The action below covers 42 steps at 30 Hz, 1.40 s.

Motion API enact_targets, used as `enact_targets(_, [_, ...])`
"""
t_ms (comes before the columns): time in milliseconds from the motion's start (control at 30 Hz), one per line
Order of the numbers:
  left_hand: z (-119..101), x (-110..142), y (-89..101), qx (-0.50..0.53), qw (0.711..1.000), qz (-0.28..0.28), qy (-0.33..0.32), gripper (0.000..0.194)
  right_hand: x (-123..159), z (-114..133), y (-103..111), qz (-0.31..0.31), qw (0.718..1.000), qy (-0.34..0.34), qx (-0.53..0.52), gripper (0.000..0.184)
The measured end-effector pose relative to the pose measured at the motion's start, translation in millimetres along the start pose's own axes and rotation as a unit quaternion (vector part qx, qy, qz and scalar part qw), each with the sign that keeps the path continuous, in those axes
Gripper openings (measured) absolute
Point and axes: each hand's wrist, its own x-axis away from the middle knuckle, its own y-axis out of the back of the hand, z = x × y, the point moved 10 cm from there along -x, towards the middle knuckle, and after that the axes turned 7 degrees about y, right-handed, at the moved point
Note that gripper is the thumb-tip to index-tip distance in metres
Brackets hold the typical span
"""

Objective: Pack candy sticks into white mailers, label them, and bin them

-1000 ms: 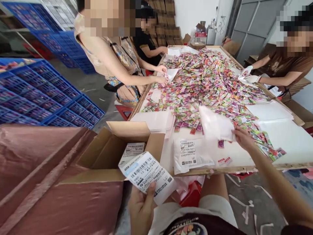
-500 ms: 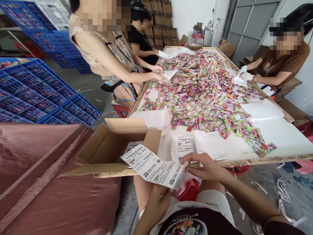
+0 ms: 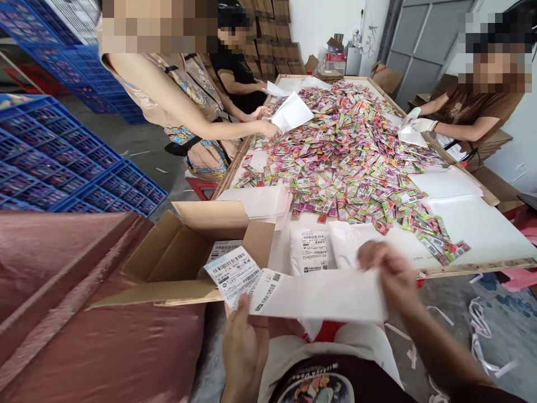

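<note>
Paper labels [image 3: 239, 274], glossy plastic packets [image 3: 352, 145], matt cardboard box [image 3: 260, 240]

Packets [image 3: 348, 148] spread over the middle and far part of the bench [image 3: 495, 229], two bags [image 3: 308, 254] lie near its front edge, and a label strip [image 3: 321, 296] is before that edge. A carton [image 3: 168, 252] stands at the bench's near left corner, crates [image 3: 62, 148] left of the bench, stacked cardboard [image 3: 268, 47] behind it

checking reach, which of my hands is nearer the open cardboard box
Left: your left hand holds the label strip near the front right corner of the cardboard box; your right hand is farther right, at the strip's other end.
</note>
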Motion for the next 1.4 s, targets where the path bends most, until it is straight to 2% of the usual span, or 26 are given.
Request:
enact_targets(67, [0.8, -3.0, 10.2, 0.016, 0.999, -0.034, 0.018, 0.019, -10.9, -16.9, 69.8, -0.164, 0.986, -0.005, 0.020, 0.021])
enact_targets(100, [3.1, -3.6, 12.3, 0.017, 0.999, -0.036, 0.035, 0.018, -11.2, -36.0, 91.5, -0.201, 0.978, -0.031, 0.051, 0.023])
enact_targets(133, [4.8, -3.6, 11.8, 0.008, 0.998, -0.029, 0.048, 0.017, -9.3, -60.7, 102.8, -0.202, 0.972, -0.072, 0.094, 0.027])
enact_targets(167, [6.6, -2.9, 10.2, -0.004, 0.998, -0.016, 0.061, 0.017, -4.8, -88.7, 105.2, -0.173, 0.967, -0.119, 0.141, 0.030])
enact_targets(233, [9.7, -0.7, 7.2, -0.020, 0.997, 0.005, 0.076, 0.017, 12.5, -138.5, 95.5, -0.079, 0.945, -0.185, 0.259, 0.033])
enact_targets(300, [9.3, 0.9, 6.9, -0.022, 0.997, 0.013, 0.070, 0.019, 32.4, -161.0, 85.3, -0.034, 0.909, -0.173, 0.377, 0.037])
enact_targets(367, [8.6, 1.0, 8.5, -0.020, 0.998, 0.013, 0.060, 0.021, 47.0, -162.8, 68.5, 0.011, 0.887, -0.120, 0.446, 0.039])
enact_targets(433, [9.7, 0.1, 12.1, -0.022, 0.998, 0.001, 0.054, 0.021, 57.1, -162.9, 41.2, 0.118, 0.876, -0.080, 0.461, 0.042])
enact_targets(500, [11.6, -1.0, 13.4, -0.029, 0.999, -0.003, 0.046, 0.022, 64.8, -165.5, 17.7, 0.229, 0.853, -0.069, 0.464, 0.054])
enact_targets(567, [13.2, -1.6, 10.5, -0.040, 0.999, 0.014, 0.033, 0.027, 65.7, -169.4, 10.0, 0.278, 0.826, -0.079, 0.484, 0.075])
enact_targets(633, [14.2, -1.8, 7.7, -0.048, 0.998, 0.038, 0.020, 0.036, 62.6, -175.9, 11.2, 0.290, 0.819, -0.099, 0.484, 0.085])
enact_targets(667, [14.2, -1.8, 8.0, -0.050, 0.998, 0.046, 0.014, 0.041, 60.4, -179.7, 16.5, 0.279, 0.825, -0.117, 0.477, 0.084])
enact_targets(733, [14.4, -2.3, 11.8, -0.056, 0.997, 0.055, 0.013, 0.050, 56.2, -186.6, 44.8, 0.194, 0.844, -0.183, 0.465, 0.081])
enact_targets(767, [15.0, -2.5, 14.3, -0.060, 0.996, 0.059, 0.020, 0.053, 57.5, -189.4, 66.2, 0.128, 0.849, -0.232, 0.458, 0.081])
enact_targets(833, [16.6, -2.9, 18.8, -0.070, 0.994, 0.070, 0.038, 0.057, 73.2, -196.0, 107.8, 0.009, 0.841, -0.353, 0.410, 0.081])
enact_targets(900, [16.4, -3.1, 22.1, -0.076, 0.993, 0.080, 0.047, 0.059, 98.6, -206.1, 124.7, -0.031, 0.829, -0.480, 0.285, 0.071])
enact_targets(967, [15.8, -4.1, 24.0, -0.078, 0.992, 0.090, 0.045, 0.059, 116.0, -208.7, 117.5, -0.042, 0.822, -0.557, 0.109, 0.055])
enact_targets(1000, [16.6, -5.0, 24.5, -0.080, 0.991, 0.096, 0.044, 0.059, 117.3, -206.1, 110.6, -0.056, 0.822, -0.566, 0.026, 0.049])
enact_targets(1100, [21.9, -9.1, 26.8, -0.095, 0.988, 0.112, 0.044, 0.060, 102.7, -199.2, 89.1, -0.112, 0.833, -0.526, -0.131, 0.041])
enact_targets(1167, [23.9, -11.5, 29.2, -0.106, 0.986, 0.122, 0.037, 0.062, 95.1, -203.6, 69.1, -0.126, 0.834, -0.512, -0.165, 0.036])
enact_targets(1267, [21.3, -11.0, 32.7, -0.137, 0.980, 0.140, 0.016, 0.062, 92.6, -218.0, 37.3, -0.129, 0.831, -0.520, -0.149, 0.029])
enact_targets(1400, [17.0, -6.4, 36.9, -0.161, 0.971, 0.175, 0.001, 0.055, 86.4, -224.4, -0.5, -0.099, 0.831, -0.530, -0.135, 0.033])
